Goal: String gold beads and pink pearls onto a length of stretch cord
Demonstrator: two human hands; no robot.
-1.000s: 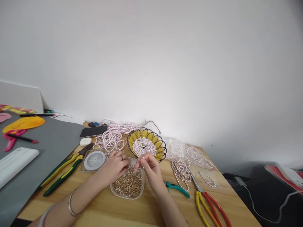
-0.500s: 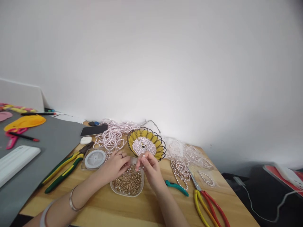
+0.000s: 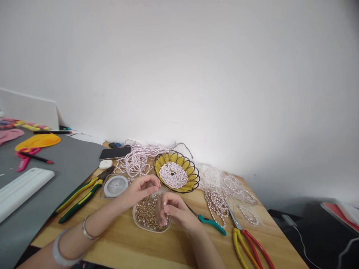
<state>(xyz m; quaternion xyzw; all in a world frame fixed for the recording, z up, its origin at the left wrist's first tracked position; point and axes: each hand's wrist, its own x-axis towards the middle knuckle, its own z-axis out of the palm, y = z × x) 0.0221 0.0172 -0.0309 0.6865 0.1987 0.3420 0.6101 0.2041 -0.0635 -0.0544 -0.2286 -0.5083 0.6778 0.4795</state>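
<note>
Pearly pale beads (image 3: pixel 167 215), a few of them in a short row, sit at the pinched fingertips of the right hand (image 3: pixel 179 213), over the right side of a clear tub (image 3: pixel 135 219). To my eye the danger is a slip: should that pinch loosen, or an end be unsecured, the pale ones could drop among the gold beads (image 3: pixel 146 211) below and be a nuisance to pick out. They look small, round and glossy; whether a thread joins them I cannot make out. The left hand (image 3: pixel 141 189) is half curled at the tub's far left side, thumb towards fingers, and I can't tell whether it grips anything. Just behind stands a yellow-and-black basket (image 3: pixel 160 162) of loose pinkish beads. Farther out, teal-handled pliers (image 3: pixel 212 224) lie to the right, a white spool (image 3: pixel 115 186) and green-and-yellow pliers (image 3: pixel 81 201) to the left.
</note>
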